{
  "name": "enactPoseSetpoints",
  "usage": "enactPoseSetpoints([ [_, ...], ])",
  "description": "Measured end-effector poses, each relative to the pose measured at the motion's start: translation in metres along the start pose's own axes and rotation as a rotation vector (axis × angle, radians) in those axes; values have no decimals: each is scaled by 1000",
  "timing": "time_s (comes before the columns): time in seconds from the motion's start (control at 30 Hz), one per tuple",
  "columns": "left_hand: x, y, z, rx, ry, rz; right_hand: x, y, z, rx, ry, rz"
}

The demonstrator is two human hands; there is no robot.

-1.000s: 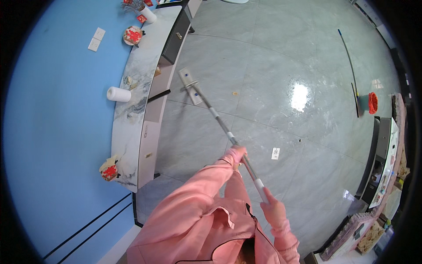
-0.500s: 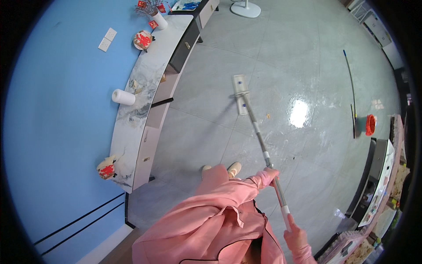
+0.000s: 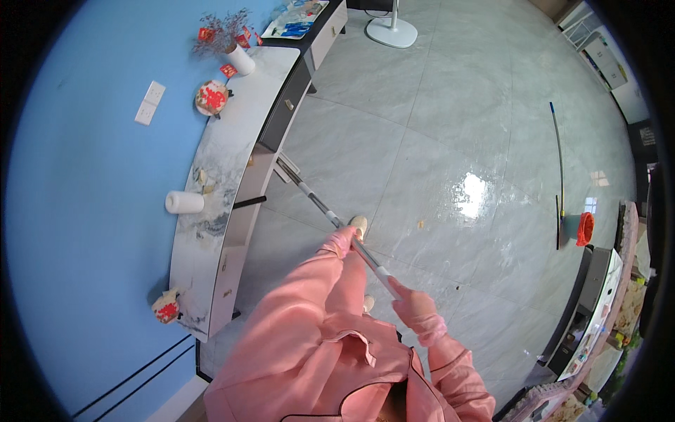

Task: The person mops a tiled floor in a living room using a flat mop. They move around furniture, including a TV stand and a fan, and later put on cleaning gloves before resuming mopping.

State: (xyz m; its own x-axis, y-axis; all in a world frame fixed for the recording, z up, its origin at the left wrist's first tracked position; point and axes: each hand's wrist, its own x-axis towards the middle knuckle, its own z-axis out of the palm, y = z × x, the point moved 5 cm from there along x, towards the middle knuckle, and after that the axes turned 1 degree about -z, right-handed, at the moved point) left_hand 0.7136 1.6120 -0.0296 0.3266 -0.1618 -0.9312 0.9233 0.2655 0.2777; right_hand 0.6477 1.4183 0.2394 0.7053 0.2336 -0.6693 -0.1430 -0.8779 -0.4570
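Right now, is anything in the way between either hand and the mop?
Nothing visible is. The left hand grips the mop partway along its pole, and the right hand holds it near the upper end. At the far end, its head lies close beside the marble-topped cabinet; whether they touch is unclear.

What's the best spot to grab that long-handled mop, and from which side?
Probably the mop's slim pole, from the person's side, with two spaced grips: it is long and slants from the flat head, by the marble-topped cabinet, toward the person. The right hand holds near its upper end; the left hand wraps farther down.
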Motion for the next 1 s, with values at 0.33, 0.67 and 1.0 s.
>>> enactPoseSetpoints([
  [0.33, 20, 89, 69, 69, 39, 10, 32, -3, -91, 237, 38, 281],
  [0.67, 6, 74, 241, 475, -278, -136, -51, 4, -117, 465, 275, 747],
  [1.0, 14, 127, 230, 184, -123, 44, -6, 29, -185, 137, 105, 367],
])
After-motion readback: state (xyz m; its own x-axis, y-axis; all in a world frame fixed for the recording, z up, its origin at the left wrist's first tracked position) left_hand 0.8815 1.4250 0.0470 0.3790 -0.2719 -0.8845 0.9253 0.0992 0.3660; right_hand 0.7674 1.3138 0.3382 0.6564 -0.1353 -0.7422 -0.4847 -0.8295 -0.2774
